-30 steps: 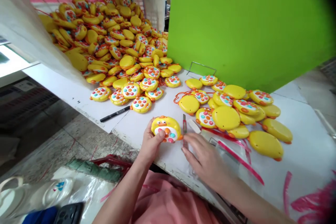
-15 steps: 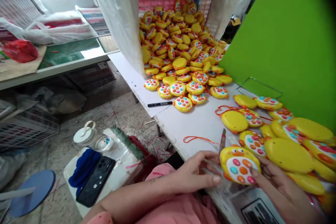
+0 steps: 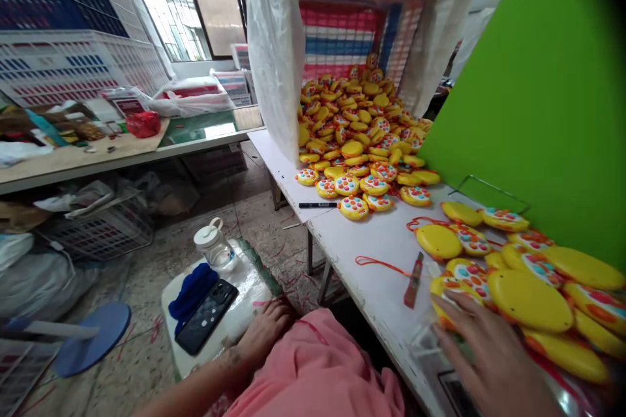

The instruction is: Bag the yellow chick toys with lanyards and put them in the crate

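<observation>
right hand (image 3: 482,345) was spread over a yellow toy (image 3: 441,288) on the desk (image 3: 337,238). left hand (image 3: 267,327) rested at the stool (image 3: 252,277), near a phone (image 3: 207,316). cutter (image 3: 413,281) lay beside an orange cord (image 3: 382,264).

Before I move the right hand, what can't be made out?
- Grip of the right hand on the duck toy: head view, hidden by its fingers.
- Underside of the left hand: head view, hidden by its own back.
- Lower toys in the heap: head view, covered by upper ones.
- Lettering on the black pen: head view, too small.
</observation>
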A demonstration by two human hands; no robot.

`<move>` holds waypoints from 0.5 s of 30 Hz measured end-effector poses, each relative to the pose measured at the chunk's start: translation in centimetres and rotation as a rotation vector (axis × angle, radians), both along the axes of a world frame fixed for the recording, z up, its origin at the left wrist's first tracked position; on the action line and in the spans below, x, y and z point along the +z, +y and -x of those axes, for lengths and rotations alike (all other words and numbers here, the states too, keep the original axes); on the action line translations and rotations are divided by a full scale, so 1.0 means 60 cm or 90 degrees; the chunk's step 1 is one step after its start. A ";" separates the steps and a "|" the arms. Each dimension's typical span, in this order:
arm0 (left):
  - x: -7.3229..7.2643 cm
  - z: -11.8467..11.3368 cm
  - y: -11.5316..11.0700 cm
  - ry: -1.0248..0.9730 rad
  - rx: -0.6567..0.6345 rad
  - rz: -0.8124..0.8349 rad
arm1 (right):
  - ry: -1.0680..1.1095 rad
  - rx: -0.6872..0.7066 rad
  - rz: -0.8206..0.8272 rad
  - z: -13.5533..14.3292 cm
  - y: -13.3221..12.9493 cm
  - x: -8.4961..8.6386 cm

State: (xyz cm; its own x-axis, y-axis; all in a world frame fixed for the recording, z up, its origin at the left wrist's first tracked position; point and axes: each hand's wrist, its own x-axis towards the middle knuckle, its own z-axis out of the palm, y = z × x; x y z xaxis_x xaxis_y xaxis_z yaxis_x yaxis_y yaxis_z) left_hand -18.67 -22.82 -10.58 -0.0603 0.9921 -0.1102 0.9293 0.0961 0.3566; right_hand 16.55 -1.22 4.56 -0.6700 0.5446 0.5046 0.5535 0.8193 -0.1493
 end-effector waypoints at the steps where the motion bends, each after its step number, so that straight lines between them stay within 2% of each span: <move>1: -0.017 0.006 -0.014 0.065 -0.005 0.026 | -0.025 0.040 -0.021 0.011 -0.012 0.002; 5: -0.064 0.023 -0.038 0.216 0.007 0.126 | -0.087 0.144 -0.066 0.035 -0.047 -0.009; 9: -0.089 0.045 -0.025 0.262 0.014 0.154 | -0.111 0.236 -0.131 0.051 -0.073 -0.061; 12: -0.107 0.065 -0.022 0.263 -0.008 0.155 | -0.068 0.217 -0.139 0.061 -0.087 -0.109; 15: -0.123 0.077 -0.028 0.257 -0.035 0.153 | -0.086 0.187 -0.131 0.065 -0.091 -0.134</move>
